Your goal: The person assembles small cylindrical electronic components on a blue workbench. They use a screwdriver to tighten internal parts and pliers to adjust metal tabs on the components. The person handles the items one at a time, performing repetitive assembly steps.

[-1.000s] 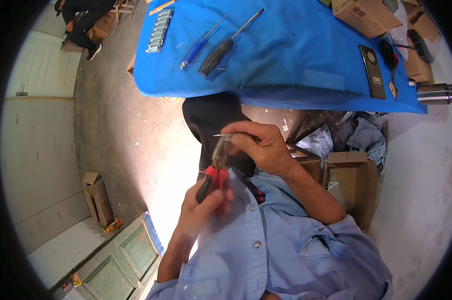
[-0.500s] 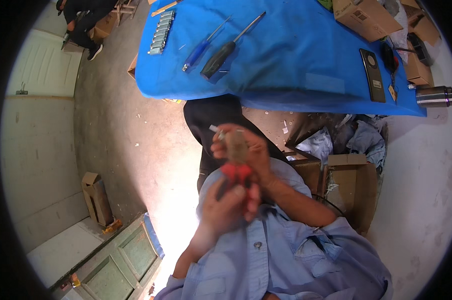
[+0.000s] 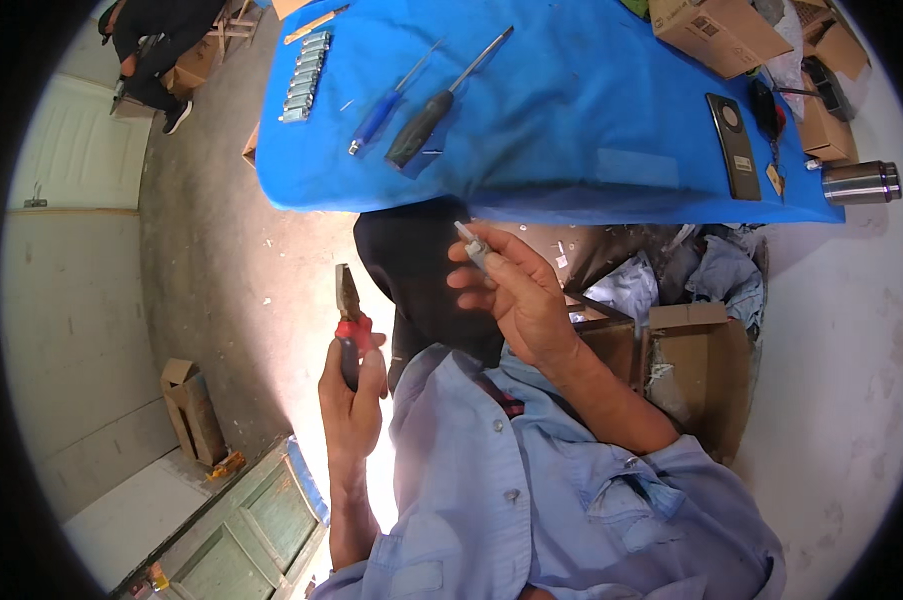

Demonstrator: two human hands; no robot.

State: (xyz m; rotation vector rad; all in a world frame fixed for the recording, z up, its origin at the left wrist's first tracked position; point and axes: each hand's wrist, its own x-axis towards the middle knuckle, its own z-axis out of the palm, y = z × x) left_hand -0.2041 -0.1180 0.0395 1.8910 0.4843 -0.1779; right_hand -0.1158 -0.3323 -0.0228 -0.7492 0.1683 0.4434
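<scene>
My left hand (image 3: pixel 354 405) is closed around the red-and-black handles of a pair of pliers (image 3: pixel 348 300), whose jaws point away from me, left of my knee. In front of my trouser leg, my right hand (image 3: pixel 534 305) pinches a small metal piece with a white tip (image 3: pixel 477 248) between thumb and fingers; its exact kind is too small to tell. The two hands are apart, and the pliers do not touch the piece. Beyond them on the blue-covered table (image 3: pixel 552 130) lie a blue screwdriver (image 3: pixel 377 120), a larger black-handled screwdriver (image 3: pixel 422 130) and a row of small metal parts (image 3: pixel 305 78).
The table's right side bears a phone (image 3: pixel 734 145), a metal flask (image 3: pixel 862 182) and a cardboard box (image 3: pixel 717 35). Below its edge stands an open carton (image 3: pixel 712 360) beside crumpled cloth (image 3: pixel 727 275). Another person (image 3: pixel 152 50) sits at the far left.
My hands were together at my lap, with the pliers against my right hand. Now the left has moved away to the left with the pliers, and the right has risen slightly with the metal piece.
</scene>
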